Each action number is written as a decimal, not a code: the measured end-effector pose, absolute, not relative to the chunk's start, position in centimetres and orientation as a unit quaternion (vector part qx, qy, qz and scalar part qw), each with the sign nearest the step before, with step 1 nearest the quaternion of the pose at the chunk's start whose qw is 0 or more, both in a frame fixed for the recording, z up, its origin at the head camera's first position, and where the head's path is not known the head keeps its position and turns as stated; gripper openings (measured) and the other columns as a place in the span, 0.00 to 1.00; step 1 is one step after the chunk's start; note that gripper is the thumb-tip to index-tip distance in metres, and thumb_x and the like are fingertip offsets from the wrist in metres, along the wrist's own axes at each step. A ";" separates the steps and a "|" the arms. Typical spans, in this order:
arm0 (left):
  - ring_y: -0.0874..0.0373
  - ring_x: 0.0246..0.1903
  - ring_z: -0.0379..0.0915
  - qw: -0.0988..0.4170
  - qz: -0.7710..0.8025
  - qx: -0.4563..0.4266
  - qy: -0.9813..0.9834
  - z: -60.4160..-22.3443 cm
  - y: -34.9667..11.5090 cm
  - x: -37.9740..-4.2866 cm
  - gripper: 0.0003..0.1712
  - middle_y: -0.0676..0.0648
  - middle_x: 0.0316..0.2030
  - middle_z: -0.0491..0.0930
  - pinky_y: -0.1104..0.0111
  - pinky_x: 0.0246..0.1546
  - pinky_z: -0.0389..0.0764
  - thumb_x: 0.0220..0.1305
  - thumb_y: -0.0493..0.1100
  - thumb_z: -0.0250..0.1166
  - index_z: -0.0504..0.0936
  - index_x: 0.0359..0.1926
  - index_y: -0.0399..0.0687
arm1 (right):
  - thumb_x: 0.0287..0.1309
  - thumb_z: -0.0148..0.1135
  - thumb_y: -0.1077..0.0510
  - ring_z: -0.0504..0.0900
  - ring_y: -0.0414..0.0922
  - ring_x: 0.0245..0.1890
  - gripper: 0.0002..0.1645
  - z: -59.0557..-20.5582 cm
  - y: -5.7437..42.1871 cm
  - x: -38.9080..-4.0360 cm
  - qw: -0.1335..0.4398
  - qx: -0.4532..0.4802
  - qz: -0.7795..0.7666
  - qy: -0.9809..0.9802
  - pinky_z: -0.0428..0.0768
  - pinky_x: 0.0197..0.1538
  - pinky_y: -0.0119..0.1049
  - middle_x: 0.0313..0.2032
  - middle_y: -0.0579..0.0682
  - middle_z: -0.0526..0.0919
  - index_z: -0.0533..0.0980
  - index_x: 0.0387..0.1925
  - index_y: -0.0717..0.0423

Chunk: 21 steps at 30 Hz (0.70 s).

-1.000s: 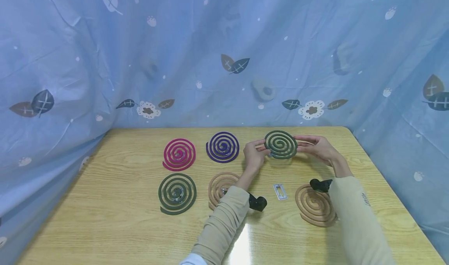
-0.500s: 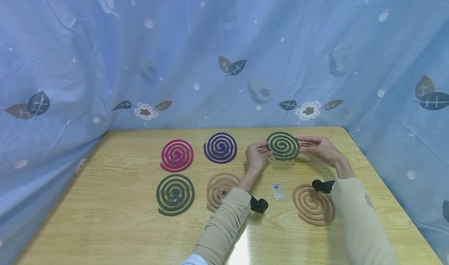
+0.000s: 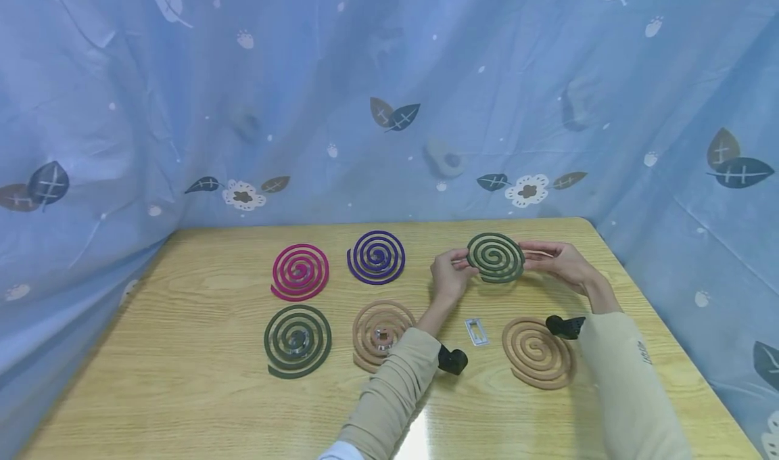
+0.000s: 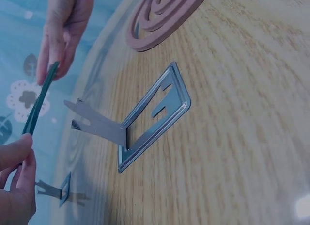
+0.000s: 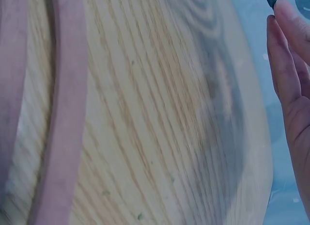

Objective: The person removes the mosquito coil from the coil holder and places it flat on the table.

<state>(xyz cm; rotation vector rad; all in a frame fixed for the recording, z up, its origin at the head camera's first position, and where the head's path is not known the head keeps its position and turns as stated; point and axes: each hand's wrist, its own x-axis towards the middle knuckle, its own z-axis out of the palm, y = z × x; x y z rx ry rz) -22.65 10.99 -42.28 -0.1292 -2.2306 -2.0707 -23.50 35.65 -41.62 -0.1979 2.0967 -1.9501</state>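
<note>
A dark green mosquito coil (image 3: 494,256) is held above the back right of the table, slightly tilted. My left hand (image 3: 449,274) pinches its left edge between thumb and fingers. On the opposite edge, my right hand (image 3: 561,265) pinches with fingertips and thumb. The left wrist view shows the coil edge-on (image 4: 38,100), apart from the tabletop. Below it in that view stands a small metal coil stand (image 4: 64,192) with a raised prong; the head view hides this stand. Closer to me lies another metal coil stand (image 3: 477,332), its forked prong (image 4: 104,125) bent up.
A pink coil (image 3: 300,272) and a purple coil (image 3: 376,257) sit at the back left. A second green coil (image 3: 297,341) and a tan coil (image 3: 380,335), partly behind my left sleeve, are nearer. Another tan coil (image 3: 538,353) lies beside my right sleeve. A patterned blue curtain (image 3: 316,142) encloses the table.
Both hands have carried the green coil a little to the right and slightly nearer. The head view has turned slightly right. The other coils stay in place on the table.
</note>
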 end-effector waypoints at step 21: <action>0.48 0.43 0.82 0.009 -0.653 -0.062 -0.755 -43.1 12.3 -22.9 0.23 0.35 0.49 0.80 0.76 0.41 0.83 0.48 0.21 0.68 0.80 0.50 0.29 | 0.60 0.61 0.68 0.80 0.34 0.46 0.34 -42.1 37.2 -22.5 0.146 -0.033 -0.631 0.761 0.81 0.52 0.31 0.46 0.35 0.81 0.63 0.67 0.65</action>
